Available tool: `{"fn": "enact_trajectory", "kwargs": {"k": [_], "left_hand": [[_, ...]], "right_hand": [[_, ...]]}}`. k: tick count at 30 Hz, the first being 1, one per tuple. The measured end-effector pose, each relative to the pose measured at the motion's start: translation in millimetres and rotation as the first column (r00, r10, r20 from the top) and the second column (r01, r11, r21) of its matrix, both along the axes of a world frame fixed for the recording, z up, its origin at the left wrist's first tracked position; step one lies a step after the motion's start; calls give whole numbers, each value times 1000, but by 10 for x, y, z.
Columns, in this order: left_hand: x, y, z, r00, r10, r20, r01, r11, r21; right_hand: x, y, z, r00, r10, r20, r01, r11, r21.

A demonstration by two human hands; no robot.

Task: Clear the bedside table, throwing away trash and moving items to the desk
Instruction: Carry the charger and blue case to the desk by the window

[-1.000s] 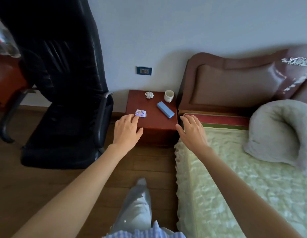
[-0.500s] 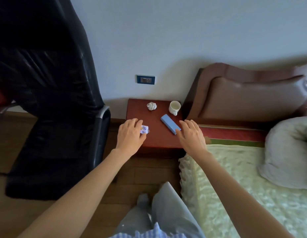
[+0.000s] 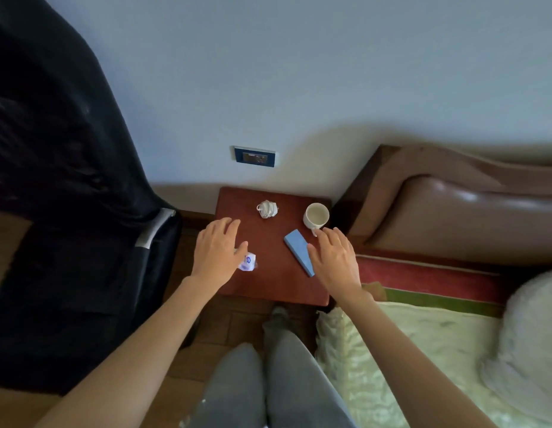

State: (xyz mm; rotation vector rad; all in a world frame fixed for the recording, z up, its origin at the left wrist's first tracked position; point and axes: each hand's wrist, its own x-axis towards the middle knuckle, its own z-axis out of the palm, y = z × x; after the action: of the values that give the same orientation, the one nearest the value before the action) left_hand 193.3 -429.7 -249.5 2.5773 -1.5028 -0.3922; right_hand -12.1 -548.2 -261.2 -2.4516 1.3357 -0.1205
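Both hands have been brought over the worktop [image 3: 278, 285]: left hand [image 3: 217, 251] spread above the wrapper [image 3: 248, 262], right hand [image 3: 335, 261] spread, covering the near end of the blue box [image 3: 295, 247], whose long axis runs far-left to near-right.

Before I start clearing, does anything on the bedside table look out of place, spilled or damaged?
Nothing is spilled or broken. A crumpled white wad near the back and a small printed wrapper by the left hand look like trash. The blue box lies askew, partly under the right hand. The cup stands upright.
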Motion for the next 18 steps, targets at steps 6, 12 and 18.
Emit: {"fn": "enact_trajectory", "kwargs": {"k": [6, 12, 18], "left_hand": [[159, -371, -397, 997, -60, -39, 62, 996, 68], [338, -769, -920, 982, -185, -44, 189, 976, 105], [450, -1110, -1476, 918, -397, 15, 391, 908, 153]], "right_hand": [[65, -251, -491, 998, 37, -47, -34, 998, 51], [142, -316, -1045, 998, -13, -56, 19, 993, 118], [233, -341, -1719, 990, -125, -70, 137, 968, 210]]}}
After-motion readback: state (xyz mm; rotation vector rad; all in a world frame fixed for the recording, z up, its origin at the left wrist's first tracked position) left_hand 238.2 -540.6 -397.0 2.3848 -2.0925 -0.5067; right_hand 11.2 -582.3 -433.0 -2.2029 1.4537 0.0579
